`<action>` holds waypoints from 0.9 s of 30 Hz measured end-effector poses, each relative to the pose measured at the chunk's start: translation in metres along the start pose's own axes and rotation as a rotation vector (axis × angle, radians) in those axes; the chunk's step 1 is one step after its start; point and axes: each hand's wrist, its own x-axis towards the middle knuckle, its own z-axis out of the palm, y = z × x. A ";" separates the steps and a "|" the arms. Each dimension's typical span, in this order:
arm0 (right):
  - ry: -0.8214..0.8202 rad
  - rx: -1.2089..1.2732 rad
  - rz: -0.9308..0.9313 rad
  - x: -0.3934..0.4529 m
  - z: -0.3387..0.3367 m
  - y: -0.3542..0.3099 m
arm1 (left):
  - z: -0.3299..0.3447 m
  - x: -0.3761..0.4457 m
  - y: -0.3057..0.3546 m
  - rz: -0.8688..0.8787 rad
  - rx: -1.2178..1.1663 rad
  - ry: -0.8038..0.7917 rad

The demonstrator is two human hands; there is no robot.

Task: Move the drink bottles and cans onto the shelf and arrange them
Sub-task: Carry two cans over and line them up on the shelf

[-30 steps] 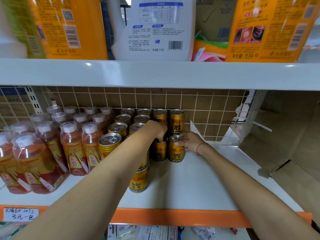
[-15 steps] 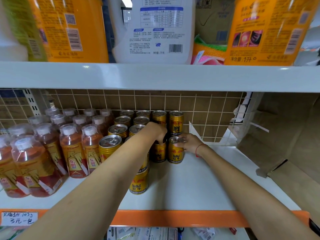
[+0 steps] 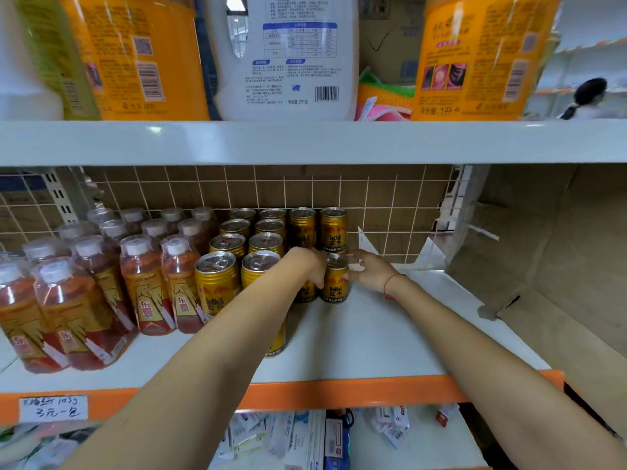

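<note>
Gold Red Bull cans [image 3: 217,283] stand in rows in the middle of the white shelf [image 3: 390,334]. Orange-red drink bottles [image 3: 146,283] with white caps fill the left side. My left hand [image 3: 310,266] reaches over the cans and is closed down on top of a gold can [image 3: 305,293], which it mostly hides. My right hand [image 3: 368,271] grips the neighbouring gold can [image 3: 336,283] from its right side. Both cans stand upright on the shelf, touching each other, just in front of the two back cans [image 3: 334,228].
The upper shelf [image 3: 305,140] hangs low overhead with large detergent jugs [image 3: 288,56] on it. A wire grid [image 3: 390,198] backs the shelf. A brown cardboard box [image 3: 543,266] stands to the right. Small packets [image 3: 305,439] lie on the shelf below the orange edge [image 3: 339,391].
Both hands stay on the same two cans, which have shifted slightly back toward the rear row. The view has tilted a little.
</note>
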 end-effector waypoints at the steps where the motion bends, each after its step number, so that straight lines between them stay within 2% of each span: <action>1: 0.002 -0.020 -0.003 -0.006 -0.001 0.000 | 0.004 -0.004 0.004 0.001 -0.021 0.037; 7: 0.021 -0.098 -0.104 -0.041 -0.003 -0.001 | 0.030 -0.035 0.021 -0.050 -0.076 0.274; 11: 0.027 -0.136 -0.180 -0.068 -0.002 -0.004 | 0.045 -0.068 0.032 -0.099 -0.119 0.369; 21: -0.096 -0.290 -0.258 -0.140 0.032 -0.014 | 0.109 -0.174 0.053 -0.205 -0.173 0.423; 27: -0.145 -0.221 -0.436 -0.162 0.088 -0.069 | 0.147 -0.249 0.021 -0.364 -0.213 0.391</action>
